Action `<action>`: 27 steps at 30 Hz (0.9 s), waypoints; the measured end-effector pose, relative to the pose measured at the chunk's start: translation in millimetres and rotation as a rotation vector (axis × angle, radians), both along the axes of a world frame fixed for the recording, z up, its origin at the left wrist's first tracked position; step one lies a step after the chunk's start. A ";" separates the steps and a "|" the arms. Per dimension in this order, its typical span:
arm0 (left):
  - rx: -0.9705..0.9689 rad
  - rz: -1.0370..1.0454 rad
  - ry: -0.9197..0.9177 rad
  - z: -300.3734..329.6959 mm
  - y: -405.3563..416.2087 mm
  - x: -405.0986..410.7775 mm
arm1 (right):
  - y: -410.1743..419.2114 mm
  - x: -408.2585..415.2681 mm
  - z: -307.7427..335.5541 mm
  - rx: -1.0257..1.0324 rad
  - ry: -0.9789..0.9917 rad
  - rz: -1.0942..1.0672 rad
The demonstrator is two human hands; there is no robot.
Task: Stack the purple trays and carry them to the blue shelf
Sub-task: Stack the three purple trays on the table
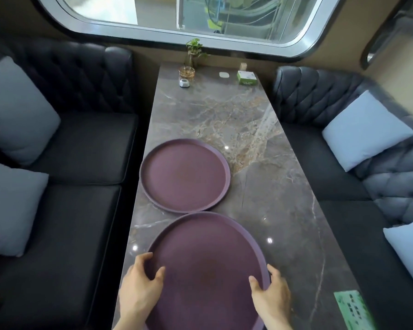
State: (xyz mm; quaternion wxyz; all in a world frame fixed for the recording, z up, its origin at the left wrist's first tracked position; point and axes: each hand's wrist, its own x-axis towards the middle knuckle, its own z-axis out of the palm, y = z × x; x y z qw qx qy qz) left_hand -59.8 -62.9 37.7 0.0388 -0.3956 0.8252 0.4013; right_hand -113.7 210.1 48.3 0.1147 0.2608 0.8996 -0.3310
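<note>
Two round purple trays lie on a long marble table (pixel 260 129). The near tray (pixel 205 263) is at the table's front end. My left hand (pixel 140 284) grips its left rim, thumb inside the tray. On the opposite rim sits my right hand (pixel 270 291), gripping the same way. The far tray (pixel 185 175) lies flat just beyond, its near rim almost touching the near tray's far rim. No blue shelf is in view.
Dark padded benches with pale cushions (pixel 17 110) (pixel 367 132) flank the table. At the far end stand a small plant in a glass (pixel 188 67), a green box (pixel 246 78) and a small white item (pixel 224 74). A green card (pixel 352 310) lies at the front right.
</note>
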 end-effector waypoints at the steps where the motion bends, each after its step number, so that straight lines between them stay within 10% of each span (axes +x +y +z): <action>1: -0.001 -0.008 -0.004 -1.5 0.0 0.1 | -0.7 1.0 -1.0 -0.012 0.001 -0.002; 27: -0.115 -0.166 -0.049 -5.1 0.9 9.8 | 1.2 10.9 -10.5 0.014 -0.027 0.038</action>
